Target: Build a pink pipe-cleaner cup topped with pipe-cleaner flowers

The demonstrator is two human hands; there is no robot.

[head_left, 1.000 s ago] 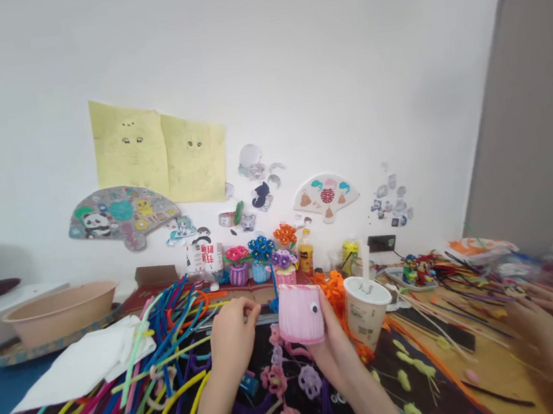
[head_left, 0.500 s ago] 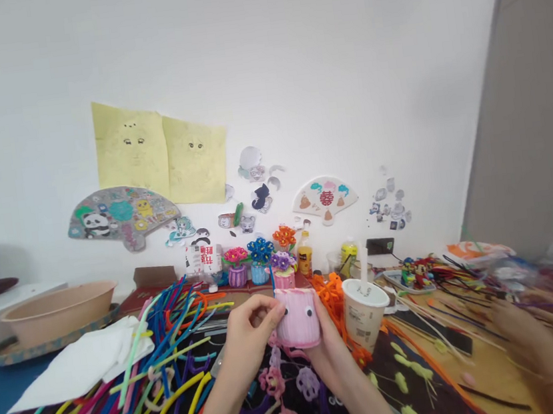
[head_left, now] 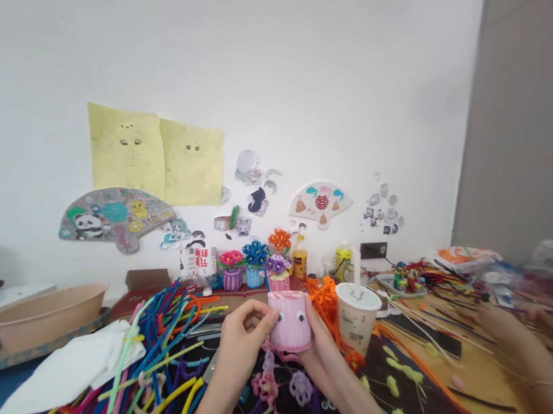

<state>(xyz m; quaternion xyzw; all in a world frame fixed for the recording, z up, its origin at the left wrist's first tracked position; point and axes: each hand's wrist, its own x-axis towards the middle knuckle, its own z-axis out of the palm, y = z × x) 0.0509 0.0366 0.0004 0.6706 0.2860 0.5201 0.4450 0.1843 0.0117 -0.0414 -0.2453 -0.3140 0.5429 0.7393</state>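
Observation:
A small pink pot (head_left: 290, 333), ribbed as if wrapped in pipe cleaners, is held upright before me with two googly eyes on its side. My right hand (head_left: 319, 343) wraps its right side from behind. My left hand (head_left: 252, 327) has its thumb and fingers pinched at the pot's left edge, beside the left googly eye (head_left: 280, 317). The right googly eye (head_left: 301, 316) is in plain sight. Below the pot lie pink pipe-cleaner flowers (head_left: 265, 386) and a purple one (head_left: 300, 388) on the dark mat.
Pipe cleaners (head_left: 103, 396) and white paper sheets (head_left: 65, 370) lie at left, near a tan basin (head_left: 47, 312). A paper cup with a straw (head_left: 358, 318) stands at right. Finished flower pots (head_left: 253, 263) line the wall. Another person's arm (head_left: 521, 351) reaches in from the right.
The whole view has shifted slightly, so things sit a little further left. Both hands keep hold of the pot in nearly the same pose. The other person's hands have moved slightly.

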